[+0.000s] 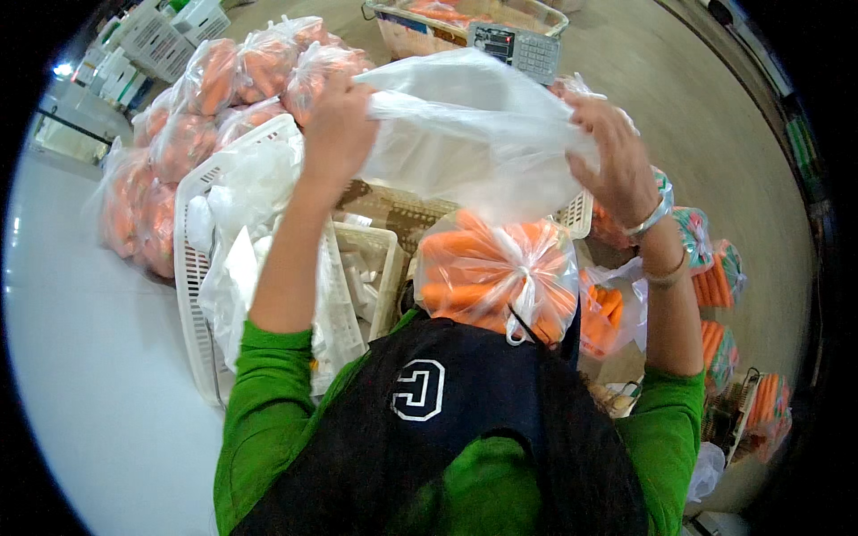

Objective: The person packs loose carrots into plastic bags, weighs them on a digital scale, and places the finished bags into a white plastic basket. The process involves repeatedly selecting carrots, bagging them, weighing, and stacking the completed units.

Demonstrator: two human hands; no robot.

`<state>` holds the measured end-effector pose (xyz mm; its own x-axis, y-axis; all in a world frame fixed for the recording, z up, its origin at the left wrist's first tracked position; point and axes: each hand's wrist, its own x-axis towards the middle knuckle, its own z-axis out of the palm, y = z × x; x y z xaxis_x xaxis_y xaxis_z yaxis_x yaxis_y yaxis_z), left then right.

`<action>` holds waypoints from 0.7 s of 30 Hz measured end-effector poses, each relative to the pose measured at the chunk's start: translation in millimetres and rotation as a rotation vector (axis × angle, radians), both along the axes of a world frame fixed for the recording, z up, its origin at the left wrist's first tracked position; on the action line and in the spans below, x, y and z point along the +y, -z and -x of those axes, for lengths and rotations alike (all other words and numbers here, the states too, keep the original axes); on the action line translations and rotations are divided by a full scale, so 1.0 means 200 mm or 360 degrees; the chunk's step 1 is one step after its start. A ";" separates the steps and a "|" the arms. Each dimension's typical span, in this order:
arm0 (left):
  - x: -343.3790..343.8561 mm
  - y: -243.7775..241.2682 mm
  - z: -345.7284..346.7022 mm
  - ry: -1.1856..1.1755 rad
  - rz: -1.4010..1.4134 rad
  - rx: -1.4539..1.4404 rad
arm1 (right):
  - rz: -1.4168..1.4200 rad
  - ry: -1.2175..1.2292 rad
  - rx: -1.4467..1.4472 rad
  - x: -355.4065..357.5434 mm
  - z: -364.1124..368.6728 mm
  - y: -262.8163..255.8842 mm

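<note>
A clear plastic bag [469, 127] is spread wide between my two hands at about chest height. My left hand [342, 130] grips its rim on one side. On the other side my right hand [613, 154] holds the edge, thumb and fingers spread around the film; its fingertips are blurred. Just below the spread film, close against my dark apron, sits a knotted clear bag [496, 275] full of carrots. What it rests on is mostly hidden.
Filled carrot bags [208, 87] are piled at the upper left. A white plastic basket [191, 268] holds loose plastic bags. A scale display [515, 50] stands before a carrot crate [402, 40]. More carrot bundles [717, 278] stand on the right.
</note>
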<state>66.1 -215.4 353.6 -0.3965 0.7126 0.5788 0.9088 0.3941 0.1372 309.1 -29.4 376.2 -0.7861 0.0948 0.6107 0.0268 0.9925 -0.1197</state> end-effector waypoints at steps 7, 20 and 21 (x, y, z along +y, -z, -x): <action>0.01 -0.09 0.40 0.0058 0.0886 -0.0590 | 0.0152 -0.0726 -0.1038 -0.24 -0.15 0.43; 0.13 -0.17 0.32 0.0149 0.0540 -0.0282 | 0.0674 -0.0609 -0.0642 -0.30 -0.29 0.51; 0.15 -0.16 0.30 0.0119 0.0464 -0.0226 | 0.0814 -0.0524 -0.0480 -0.31 -0.31 0.50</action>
